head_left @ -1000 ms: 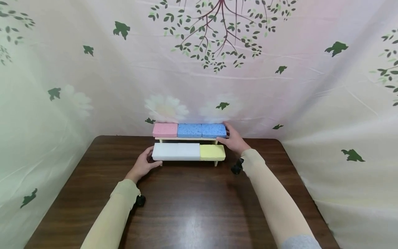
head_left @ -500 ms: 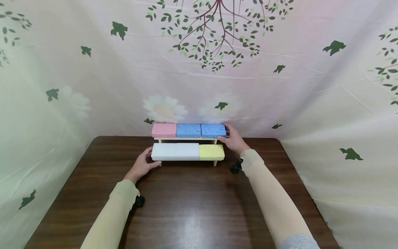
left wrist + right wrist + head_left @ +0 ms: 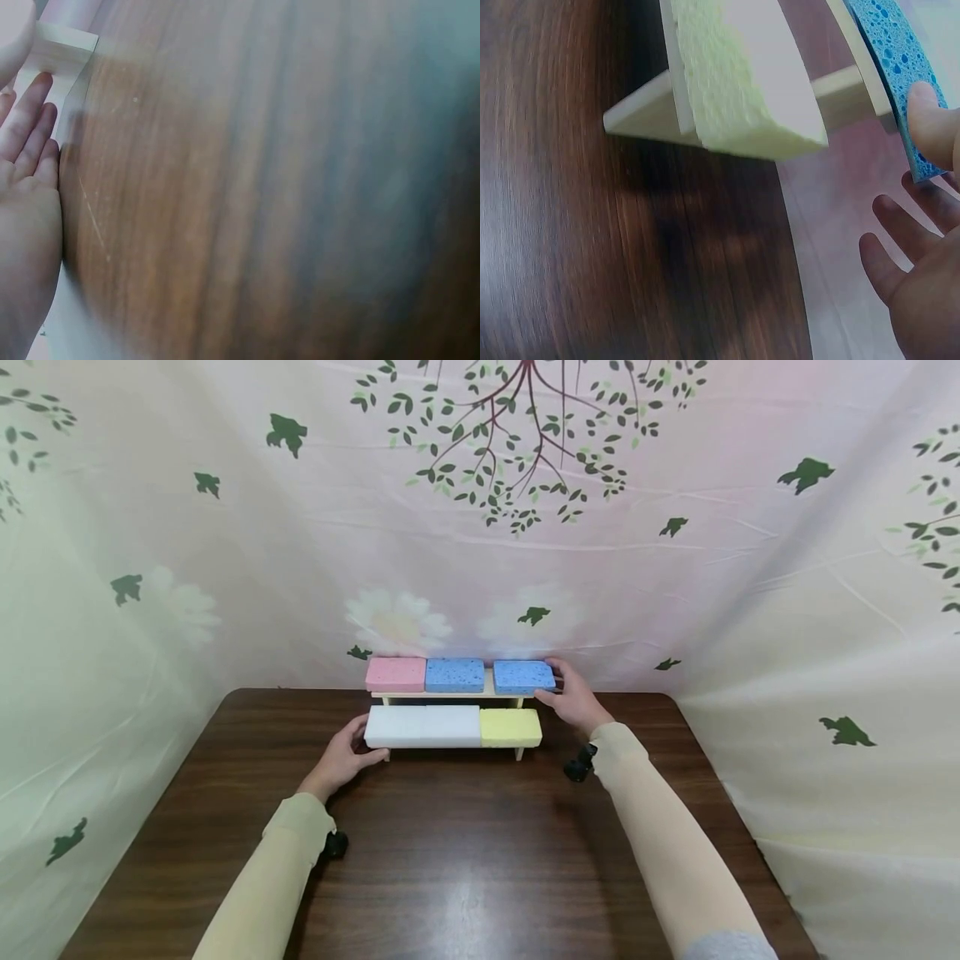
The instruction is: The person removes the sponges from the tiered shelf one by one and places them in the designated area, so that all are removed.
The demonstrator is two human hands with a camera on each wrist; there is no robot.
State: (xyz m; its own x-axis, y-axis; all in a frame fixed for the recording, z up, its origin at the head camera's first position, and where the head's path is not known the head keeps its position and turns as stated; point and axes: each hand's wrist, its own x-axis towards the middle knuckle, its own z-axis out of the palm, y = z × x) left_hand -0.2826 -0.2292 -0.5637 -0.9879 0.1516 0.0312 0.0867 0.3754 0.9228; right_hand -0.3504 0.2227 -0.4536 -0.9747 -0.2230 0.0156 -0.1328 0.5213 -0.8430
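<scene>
A two-tier light-wood rack (image 3: 489, 683) stands at the back of the table. My right hand (image 3: 576, 698) pinches the right blue sponge (image 3: 523, 677) on the upper tier, thumb in front and fingers behind its right end. A gap separates it from the middle blue sponge (image 3: 454, 675), which touches a pink sponge (image 3: 396, 674). On the lower tier sit white sponge blocks (image 3: 423, 727) and a yellow sponge (image 3: 510, 727). My left hand (image 3: 342, 760) rests against the rack's left end beside the white blocks; its visible fingers (image 3: 22, 127) are straight in the left wrist view.
Brown wooden table (image 3: 450, 843) extends in front of the rack. A printed cloth (image 3: 465, 552) hangs close behind it and down both sides. Slanted wooden legs (image 3: 641, 109) hold the rack up.
My right hand has moved a little to the right, drawing the right blue sponge along and leaving a gap beside the middle one. My left hand has stayed in place.
</scene>
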